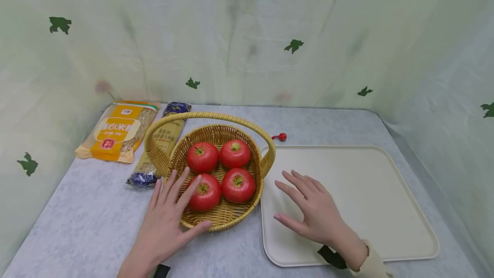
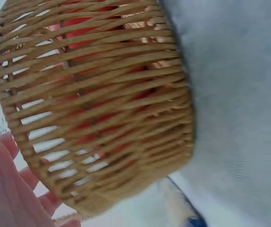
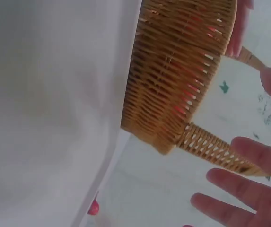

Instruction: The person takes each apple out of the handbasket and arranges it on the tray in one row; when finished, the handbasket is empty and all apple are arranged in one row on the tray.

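A round wicker basket (image 1: 227, 218) with a tall arched handle (image 1: 216, 116) stands on the table and holds several red apples (image 1: 238, 185). My left hand (image 1: 164, 222) is spread over the basket's front left rim, fingers extended above the nearest apple. In the left wrist view, the left hand (image 2: 12, 189) is beside the rim; whether it touches the wicker I cannot tell. To the right of the basket, my right hand (image 1: 314, 209) hovers over the left part of a cream tray (image 1: 359, 200). Its fingers are apart and point toward the basket, with nothing held.
Behind and left of the basket lie an orange-labelled noodle packet (image 1: 115, 132) and a long spaghetti packet (image 1: 166, 136), which the handle partly covers. A small red ball-shaped item (image 1: 282, 137) lies just behind the tray. Patterned cloth (image 1: 247, 55) hangs around the table's back and sides.
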`<state>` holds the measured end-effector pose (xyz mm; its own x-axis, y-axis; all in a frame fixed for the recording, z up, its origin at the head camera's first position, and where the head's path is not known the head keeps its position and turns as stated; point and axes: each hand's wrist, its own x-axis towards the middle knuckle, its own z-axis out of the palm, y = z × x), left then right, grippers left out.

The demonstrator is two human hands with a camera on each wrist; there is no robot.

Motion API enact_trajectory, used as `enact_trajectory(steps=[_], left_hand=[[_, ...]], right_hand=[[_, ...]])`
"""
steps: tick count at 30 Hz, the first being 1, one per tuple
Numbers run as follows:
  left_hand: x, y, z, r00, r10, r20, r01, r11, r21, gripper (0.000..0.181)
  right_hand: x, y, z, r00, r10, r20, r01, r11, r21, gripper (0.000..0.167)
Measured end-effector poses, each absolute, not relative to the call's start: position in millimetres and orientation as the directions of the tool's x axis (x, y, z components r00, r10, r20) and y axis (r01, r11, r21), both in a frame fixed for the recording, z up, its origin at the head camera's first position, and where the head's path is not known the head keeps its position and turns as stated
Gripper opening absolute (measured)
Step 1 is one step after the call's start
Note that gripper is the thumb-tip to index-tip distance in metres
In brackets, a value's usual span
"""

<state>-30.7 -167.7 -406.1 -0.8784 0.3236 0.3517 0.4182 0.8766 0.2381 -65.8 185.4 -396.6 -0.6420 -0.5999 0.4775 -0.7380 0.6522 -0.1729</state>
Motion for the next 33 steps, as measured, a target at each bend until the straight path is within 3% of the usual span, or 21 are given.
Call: enact_trajectory(steps=[9, 15, 20, 33], left_hand=[[-23.8, -174.1, -421.0, -0.931, 0.239, 0.275, 0.331, 0.871, 0.362, 0.089], [-25.4, -176.5, -428.3, -0.922, 0.212, 0.323, 0.341, 0.839, 0.424, 0.088], [-26.5, -177.6, -432.7, -0.907, 0.189, 0.376, 0.362, 0.804, 0.472, 0.088], [-30.3, -181.1, -444.9, -0.904, 0.111, 0.413, 0.375, 0.672, 0.639, 0.083]], right_hand=[[-70.3, 164.5, -396.0, -0.505, -0.570, 0.648, -0.839, 0.502, -0.212, 0.051], [-74.4, 147.9, -394.6, -0.466, -0.577, 0.671, -0.872, 0.429, -0.237, 0.049], [-77.4, 132.4, -393.1, -0.457, -0.599, 0.657, -0.884, 0.389, -0.260, 0.051], [-88.9, 102.5, -394.8, -0.524, -0.669, 0.527, -0.851, 0.434, -0.295, 0.050]])
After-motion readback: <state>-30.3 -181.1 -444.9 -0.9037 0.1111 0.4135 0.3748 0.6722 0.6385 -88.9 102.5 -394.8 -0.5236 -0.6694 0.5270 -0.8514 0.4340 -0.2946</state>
